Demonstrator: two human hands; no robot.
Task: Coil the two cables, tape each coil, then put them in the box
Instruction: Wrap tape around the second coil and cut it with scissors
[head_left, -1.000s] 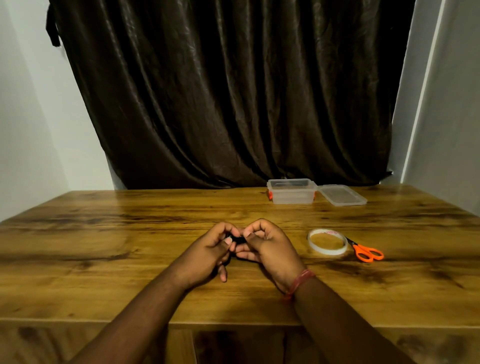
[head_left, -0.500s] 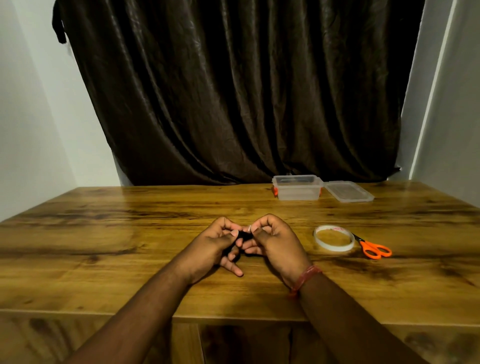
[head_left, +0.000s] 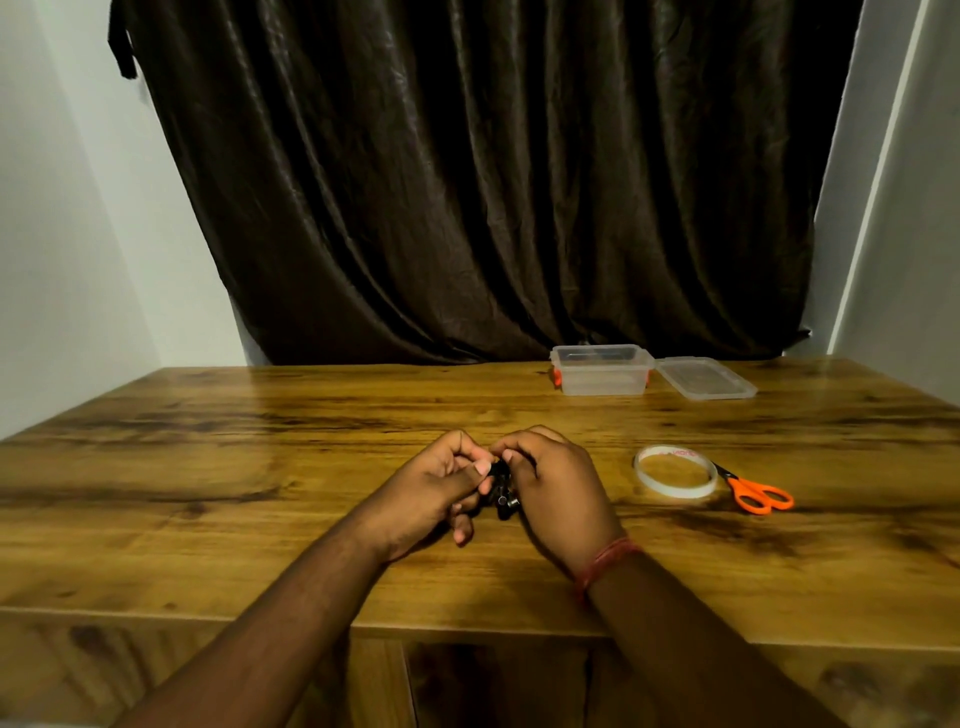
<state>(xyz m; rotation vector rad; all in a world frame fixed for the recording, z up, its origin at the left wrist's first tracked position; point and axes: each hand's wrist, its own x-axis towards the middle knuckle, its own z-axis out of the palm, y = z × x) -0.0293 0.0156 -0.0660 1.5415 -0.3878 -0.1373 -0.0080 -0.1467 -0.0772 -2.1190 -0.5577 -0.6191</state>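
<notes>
A small black cable coil (head_left: 502, 488) is pinched between my two hands at the middle of the wooden table (head_left: 208, 467); most of it is hidden by fingers, with a plug end showing below. My left hand (head_left: 436, 486) holds it from the left, thumb on top. My right hand (head_left: 558, 483) grips it from the right. A roll of clear tape (head_left: 675, 474) lies flat to the right of my hands. The clear plastic box (head_left: 602, 370) stands open at the far edge. A second cable is not visible.
Orange-handled scissors (head_left: 756, 493) lie just right of the tape roll. The box's clear lid (head_left: 705, 378) rests flat beside the box on its right. A dark curtain (head_left: 493, 182) hangs behind the table's far edge.
Both hands stay together at the table's middle. The fingers have shifted around the coil, and its plug end now shows below my right fingers.
</notes>
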